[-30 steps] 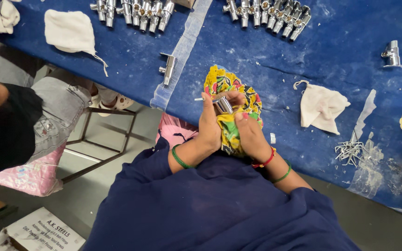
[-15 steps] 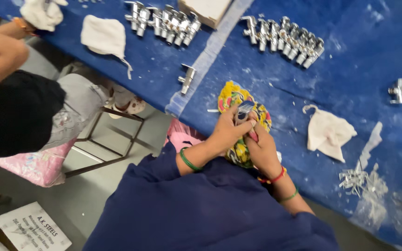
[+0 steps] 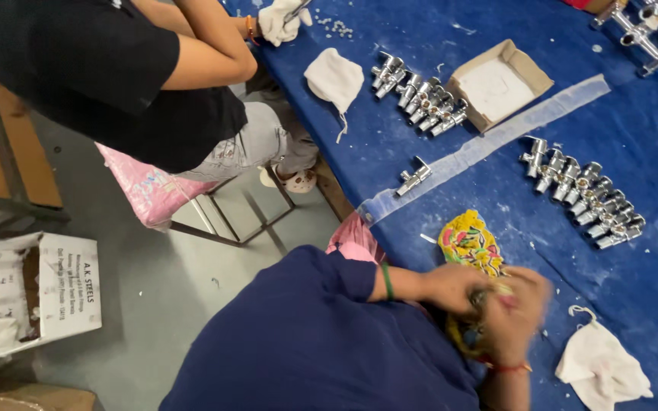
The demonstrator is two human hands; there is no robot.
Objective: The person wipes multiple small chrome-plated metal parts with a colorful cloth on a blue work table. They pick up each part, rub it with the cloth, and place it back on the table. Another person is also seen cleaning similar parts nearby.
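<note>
Both hands met over the blue tabletop (image 3: 649, 251), pressed together around a yellow patterned cloth (image 3: 471, 243) — the left hand (image 3: 451, 288) and right hand (image 3: 513, 316) blurred, a small metal part barely visible between them. A row of chrome valves (image 3: 584, 192) lay near — a white cloth (image 3: 602, 368) beside.

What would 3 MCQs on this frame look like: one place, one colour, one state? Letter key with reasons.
1. Where is the lone valve?
A. beside the clear strip
B. in the box
C. on the floor

2. What colour is the table cover?
A. red
B. green
C. blue

3. What are the left hand and right hand doing?
A. resting apart
B. together on the patterned cloth
C. holding the box

Key: 1 A, it lies alone at the strip's edge. 2 C, blue throughout. 3 B, both hands meet at the cloth, blurred.
</note>
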